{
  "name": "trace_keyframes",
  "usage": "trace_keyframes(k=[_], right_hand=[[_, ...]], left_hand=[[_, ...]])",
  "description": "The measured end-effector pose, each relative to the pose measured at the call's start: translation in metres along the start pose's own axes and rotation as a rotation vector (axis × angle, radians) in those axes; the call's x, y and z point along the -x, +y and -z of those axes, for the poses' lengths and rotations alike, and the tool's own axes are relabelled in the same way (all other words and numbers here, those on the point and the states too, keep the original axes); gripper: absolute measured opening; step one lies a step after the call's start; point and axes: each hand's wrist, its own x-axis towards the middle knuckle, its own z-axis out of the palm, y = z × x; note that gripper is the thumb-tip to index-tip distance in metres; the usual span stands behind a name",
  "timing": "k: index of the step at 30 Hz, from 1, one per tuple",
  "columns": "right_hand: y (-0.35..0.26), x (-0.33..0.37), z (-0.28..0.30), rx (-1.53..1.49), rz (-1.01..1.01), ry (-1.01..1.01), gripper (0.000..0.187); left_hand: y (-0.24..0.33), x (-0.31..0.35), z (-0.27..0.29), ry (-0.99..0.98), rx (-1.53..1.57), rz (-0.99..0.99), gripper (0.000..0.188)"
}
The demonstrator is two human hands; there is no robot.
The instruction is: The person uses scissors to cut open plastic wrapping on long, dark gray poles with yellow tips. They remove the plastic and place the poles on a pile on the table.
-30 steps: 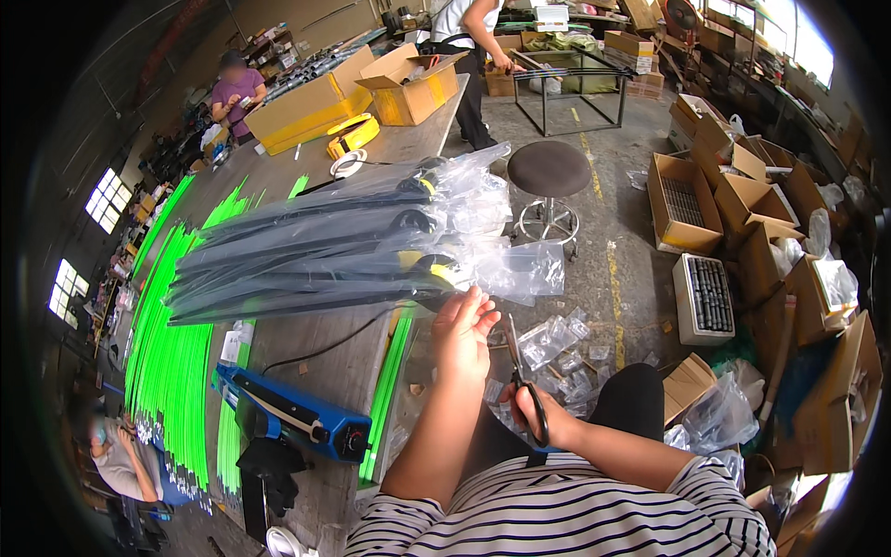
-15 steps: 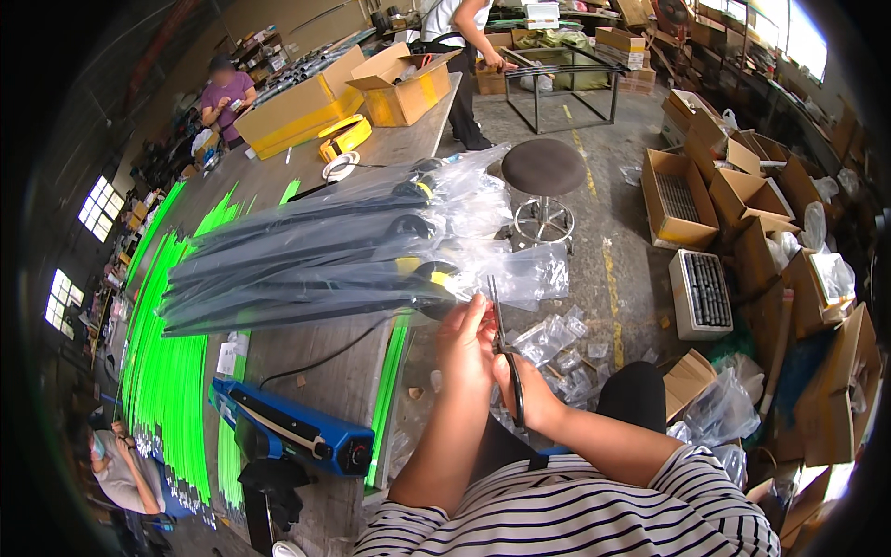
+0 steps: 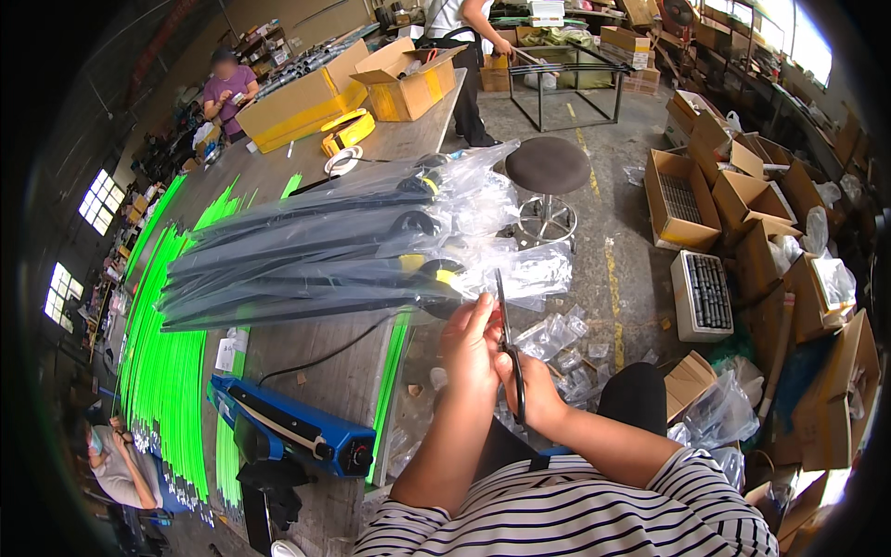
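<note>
My right hand (image 3: 536,388) grips black-handled scissors (image 3: 519,395), their blades pointing up and away beside my left fingers. My left hand (image 3: 471,339) is closed with its thumb raised, close against the scissors; what its fingers hold is hidden. Just beyond it lie long dark pieces in clear plastic bags (image 3: 306,251), side by side across the table. Loose, crumpled bag ends (image 3: 543,269) hang past the table's right edge, near the blade tips. Yellow patches show through the plastic.
Bright green rods (image 3: 172,353) cover the table's left side. A blue machine (image 3: 297,427) with a knob sits near me. Beyond the bags are yellow tape (image 3: 348,133) and open cartons (image 3: 406,82). A round stool (image 3: 548,167) stands right. Other people work nearby.
Both hands and the scissors have shifted very slightly to the right. The grips look the same, and the bags have stayed on the table.
</note>
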Motion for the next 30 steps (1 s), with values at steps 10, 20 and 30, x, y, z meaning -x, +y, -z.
trace_keyframes(k=[10,20,30], right_hand=[[0.006,-0.002,-0.002,-0.016,0.032,0.018,0.042],[-0.009,-0.011,0.006,0.011,-0.007,-0.002,0.048],[-0.007,-0.012,0.004,0.051,0.043,0.036,0.049]], left_hand=[[-0.001,-0.003,0.004,-0.002,-0.050,-0.002,0.012],[0.001,0.001,0.001,-0.029,0.039,0.013,0.010],[-0.002,-0.002,0.005,-0.041,0.050,0.010,0.010]])
